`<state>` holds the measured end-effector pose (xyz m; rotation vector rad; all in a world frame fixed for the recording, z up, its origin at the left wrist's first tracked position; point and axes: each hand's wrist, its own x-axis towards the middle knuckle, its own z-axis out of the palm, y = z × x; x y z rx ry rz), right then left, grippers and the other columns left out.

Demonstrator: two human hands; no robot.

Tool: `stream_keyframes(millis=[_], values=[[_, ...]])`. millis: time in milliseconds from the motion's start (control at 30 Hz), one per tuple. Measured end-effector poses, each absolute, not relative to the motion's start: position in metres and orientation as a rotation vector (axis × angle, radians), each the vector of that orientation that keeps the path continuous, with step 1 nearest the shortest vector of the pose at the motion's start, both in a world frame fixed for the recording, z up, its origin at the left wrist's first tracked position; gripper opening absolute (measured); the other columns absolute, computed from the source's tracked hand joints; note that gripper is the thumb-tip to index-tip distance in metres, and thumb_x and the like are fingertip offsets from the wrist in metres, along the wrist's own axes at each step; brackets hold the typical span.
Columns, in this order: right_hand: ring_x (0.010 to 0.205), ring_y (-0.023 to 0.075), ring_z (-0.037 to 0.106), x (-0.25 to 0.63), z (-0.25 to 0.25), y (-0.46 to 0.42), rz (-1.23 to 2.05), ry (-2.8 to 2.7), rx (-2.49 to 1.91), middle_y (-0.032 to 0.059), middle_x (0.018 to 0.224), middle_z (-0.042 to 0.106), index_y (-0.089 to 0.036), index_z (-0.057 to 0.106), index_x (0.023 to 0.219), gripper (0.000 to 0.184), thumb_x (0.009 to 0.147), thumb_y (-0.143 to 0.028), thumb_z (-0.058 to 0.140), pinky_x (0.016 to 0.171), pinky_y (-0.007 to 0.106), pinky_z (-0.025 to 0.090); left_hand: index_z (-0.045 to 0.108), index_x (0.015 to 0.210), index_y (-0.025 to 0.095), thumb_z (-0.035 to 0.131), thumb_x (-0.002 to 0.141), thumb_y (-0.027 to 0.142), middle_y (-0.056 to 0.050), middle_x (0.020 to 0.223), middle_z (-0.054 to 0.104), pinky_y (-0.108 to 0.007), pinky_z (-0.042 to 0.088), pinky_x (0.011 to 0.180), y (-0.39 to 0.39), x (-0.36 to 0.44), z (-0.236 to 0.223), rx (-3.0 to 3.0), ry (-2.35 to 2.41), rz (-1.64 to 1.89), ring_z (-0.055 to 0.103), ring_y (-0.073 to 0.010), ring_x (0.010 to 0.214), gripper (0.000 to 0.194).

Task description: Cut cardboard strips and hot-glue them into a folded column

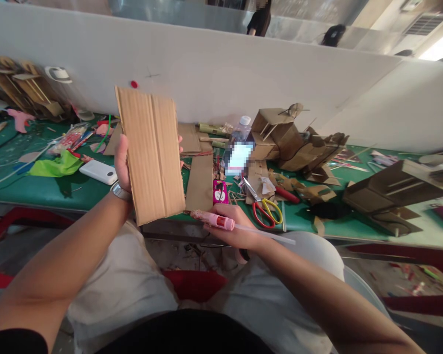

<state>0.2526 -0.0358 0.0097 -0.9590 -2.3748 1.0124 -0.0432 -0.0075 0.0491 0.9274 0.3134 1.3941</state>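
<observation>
My left hand (pixel 122 164) holds up a tall rectangular piece of corrugated cardboard (pixel 151 152), fingers wrapped round its edges. My right hand (pixel 232 226) is closed on a pink glue gun (pixel 213 220). Its nozzle points left at the cardboard's lower right corner, and a clear glue stick (pixel 266 233) sticks out to the right. Both hands are over my lap, just in front of the green table (pixel 40 189).
On the table lie yellow-and-red scissors (pixel 268 211), a white power bank (pixel 98 172), a water bottle (pixel 239 130), green plastic (pixel 55 166), cardboard scraps and cardboard models (pixel 299 145). A white partition (pixel 225 73) backs the table; people stand beyond it.
</observation>
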Motion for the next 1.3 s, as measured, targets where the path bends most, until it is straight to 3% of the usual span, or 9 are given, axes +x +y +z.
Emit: stream_keyframes(millis=[333,567,800,1000,1300], values=[[0.071,0.0161,0.060,0.2504,0.0123,-0.0382,1.024,-2.402,-1.041,0.0024,0.081,0.067,-0.018,0.069,0.093,0.021,0.087,-0.037,0.072,0.061,0.028,0.042,0.047,0.156,0.011,0.034,0.093,0.082,-0.017,0.155,0.058,-0.050,0.064,0.090,-0.0076,-0.0430,0.0494,0.907,0.303,1.385,0.071,-0.0345,0.119,0.095],[0.065,0.0129,0.055,0.2504,0.0105,-0.0377,0.953,-2.418,-1.005,-0.0001,0.074,0.058,-0.018,0.062,0.080,0.021,0.088,-0.036,0.068,0.058,0.027,0.035,0.044,0.158,0.015,0.039,0.090,0.083,-0.016,0.157,0.056,-0.050,0.062,0.094,-0.0074,-0.0432,0.0485,0.906,0.332,1.380,0.068,-0.0378,0.125,0.096],[0.064,0.0125,0.051,0.2510,0.0129,-0.0364,0.915,-2.485,-0.952,-0.0013,0.073,0.051,-0.019,0.073,0.101,0.020,0.094,-0.034,0.062,0.058,0.027,0.033,0.043,0.158,0.014,0.043,0.090,0.082,-0.018,0.160,0.052,-0.049,0.061,0.098,-0.0091,-0.0420,0.0494,0.935,0.334,1.350,0.066,-0.0375,0.129,0.096],[0.062,0.0115,0.051,0.2506,0.0112,-0.0370,0.946,-2.458,-0.996,-0.0012,0.071,0.055,-0.019,0.061,0.077,0.017,0.087,-0.031,0.066,0.057,0.027,0.032,0.047,0.156,0.015,0.039,0.090,0.082,-0.017,0.160,0.053,-0.050,0.064,0.091,-0.0075,-0.0443,0.0503,0.952,0.346,1.353,0.070,-0.0373,0.122,0.094],[0.061,0.0109,0.049,0.2509,0.0119,-0.0376,0.943,-2.452,-0.975,-0.0021,0.069,0.053,-0.020,0.057,0.074,0.016,0.086,-0.028,0.065,0.056,0.026,0.031,0.044,0.158,0.015,0.039,0.090,0.083,-0.016,0.158,0.055,-0.051,0.064,0.089,-0.0066,-0.0456,0.0511,0.913,0.331,1.358,0.071,-0.0374,0.119,0.097]])
